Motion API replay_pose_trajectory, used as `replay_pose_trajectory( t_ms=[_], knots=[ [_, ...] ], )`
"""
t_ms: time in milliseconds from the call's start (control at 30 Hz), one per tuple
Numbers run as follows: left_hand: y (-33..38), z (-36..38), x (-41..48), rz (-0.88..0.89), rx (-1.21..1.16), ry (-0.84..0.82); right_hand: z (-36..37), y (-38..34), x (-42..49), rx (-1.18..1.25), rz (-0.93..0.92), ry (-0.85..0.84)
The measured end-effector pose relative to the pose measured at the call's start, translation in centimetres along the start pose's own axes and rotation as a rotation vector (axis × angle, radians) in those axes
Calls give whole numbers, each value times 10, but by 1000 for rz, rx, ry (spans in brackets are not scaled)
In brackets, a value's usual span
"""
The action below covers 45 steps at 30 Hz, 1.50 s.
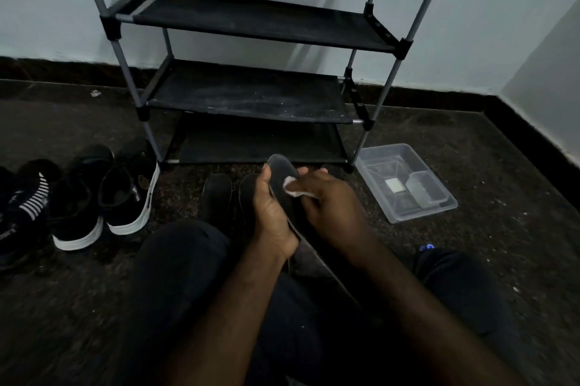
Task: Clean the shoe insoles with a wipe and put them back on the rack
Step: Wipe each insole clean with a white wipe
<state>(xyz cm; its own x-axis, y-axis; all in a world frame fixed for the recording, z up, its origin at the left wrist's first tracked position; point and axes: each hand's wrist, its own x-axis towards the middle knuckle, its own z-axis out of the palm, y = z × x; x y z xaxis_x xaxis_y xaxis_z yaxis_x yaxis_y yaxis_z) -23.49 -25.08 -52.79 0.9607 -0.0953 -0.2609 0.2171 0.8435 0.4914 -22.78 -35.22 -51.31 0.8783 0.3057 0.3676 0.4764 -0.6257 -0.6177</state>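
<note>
A dark insole point(282, 170) is held up in front of my lap, its toe end pointing toward the rack. My left hand point(272, 213) grips it along its left edge. My right hand point(326, 203) pinches a small white wipe point(293, 187) and presses it onto the insole's top face. Two more dark insoles point(216, 194) lie side by side on the floor just left of my hands. The black shoe rack point(251, 93) with grey poles stands straight ahead against the wall, and its fabric shelves hold nothing.
A clear plastic tub point(408, 181) with a small white packet sits on the floor right of the rack. Black shoes with white soles point(125, 194) and a striped shoe point(28, 200) stand at the left. My legs in dark trousers fill the foreground.
</note>
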Motion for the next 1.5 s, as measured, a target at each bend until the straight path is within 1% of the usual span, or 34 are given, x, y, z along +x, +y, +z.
replay_pose_trajectory(
  t_ms=[67, 133, 167, 233, 267, 300, 333, 433, 500, 533, 600, 667, 700, 833, 900, 933, 1000, 1067, 1100, 1167, 1233, 1300, 1333, 1433, 1500],
  knots=[
    [-3, 0, 2, 6, 7, 1, -2, 8, 4, -47, 105, 41],
    [-3, 0, 3, -2, 17, 12, 0, 3, 4, -49, 135, 37],
    [-2, -2, 3, -7, 14, 9, 1, -3, 2, -8, 107, 16],
    [0, -4, 4, -23, 13, 0, 5, -17, -5, 81, -22, -39],
    [0, -5, 4, -23, 19, 11, 5, -21, -8, 87, -87, -53],
    [0, -4, 4, -24, 17, 20, 4, -20, -8, 79, -110, -50],
    [0, -5, 4, -28, 9, 10, 4, -14, -6, 68, -85, -27],
    [-4, -3, 3, -10, -4, 12, -2, 3, 1, -38, 72, 68],
    [-6, -3, 5, -12, -4, 12, -4, 2, 1, -66, 131, 94],
    [-5, -3, 5, -13, 0, 11, -2, -3, 0, -38, 125, 91],
    [-1, -4, 5, -27, -3, -10, 6, -18, -4, 25, 48, 12],
    [2, -4, 5, -39, -10, -11, 10, -25, -10, 8, -57, -77],
    [2, -3, 4, -41, -11, -2, 9, -22, -9, -3, -68, -74],
    [-1, -4, 4, -8, -8, 8, 0, 2, 0, -99, 87, 63],
    [-2, -3, 5, -12, 12, 23, 0, 2, -1, -123, 126, 97],
    [-2, -1, 5, -17, 14, 24, 1, -3, -2, -95, 126, 99],
    [-1, -1, 5, -47, -4, 19, 7, -18, -7, 2, 75, 29],
    [1, -1, 5, -51, -7, 29, 10, -29, -14, -6, -30, -58],
    [2, -1, 4, -46, -6, 27, 9, -27, -13, -22, -56, -73],
    [2, -1, 1, -38, 8, 7, 2, -13, -7, -58, -23, -22],
    [1, 1, 0, -13, 22, 15, -6, 1, -4, -124, 61, 58],
    [0, 2, 0, -19, 42, 37, -6, 3, -4, -109, 102, 99],
    [1, 3, 0, -26, 48, 38, -3, -1, -6, -75, 87, 83],
    [4, 3, 1, -46, 32, 40, 7, -18, -15, 28, -17, -56],
    [7, 2, 0, -52, 9, 42, 5, -16, -15, -8, -25, -76]
  ],
)
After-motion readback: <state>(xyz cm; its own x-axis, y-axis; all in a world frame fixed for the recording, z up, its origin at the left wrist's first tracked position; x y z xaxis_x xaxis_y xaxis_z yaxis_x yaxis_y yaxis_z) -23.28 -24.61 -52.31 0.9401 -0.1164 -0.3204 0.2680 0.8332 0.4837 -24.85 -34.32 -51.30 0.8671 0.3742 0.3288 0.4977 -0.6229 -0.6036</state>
